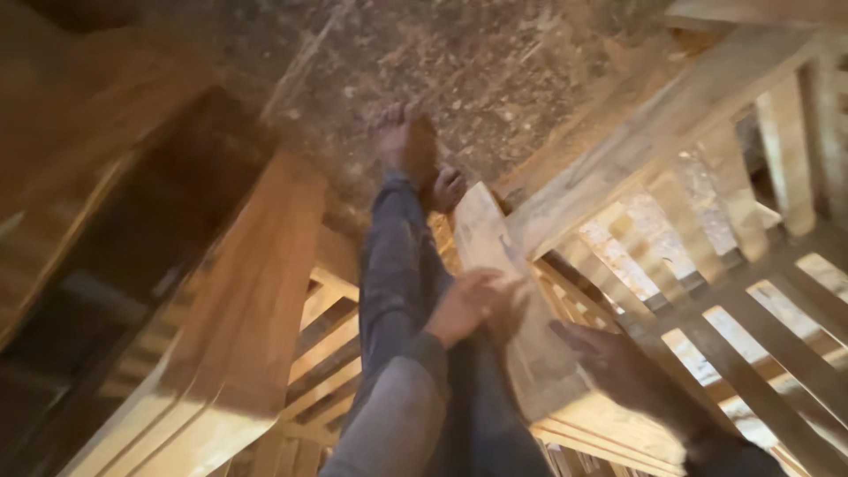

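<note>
At frame centre, the left hand [466, 303] lies flat, fingers together, on a pale flat wooden plank [512, 309]. The right hand [609, 358], fingers spread, presses its lower right part, beside a slatted wooden frame [707, 265].

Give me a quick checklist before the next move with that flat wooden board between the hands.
1. Left hand on the wooden board: ok, it rests on the board's upper face, fingers spread.
2. Right hand on the board: ok, it touches the board's right edge; how firm the hold is, cannot tell.
3. Board support: ok, its lower end lies on the slatted wooden frame.
4. Bare feet clear of the board: cannot tell; one foot is close to its far end.
5. Footing on the dusty floor: ok, both feet are down.
6. Image sharpness: not ok, motion blur hides fine detail.
</note>
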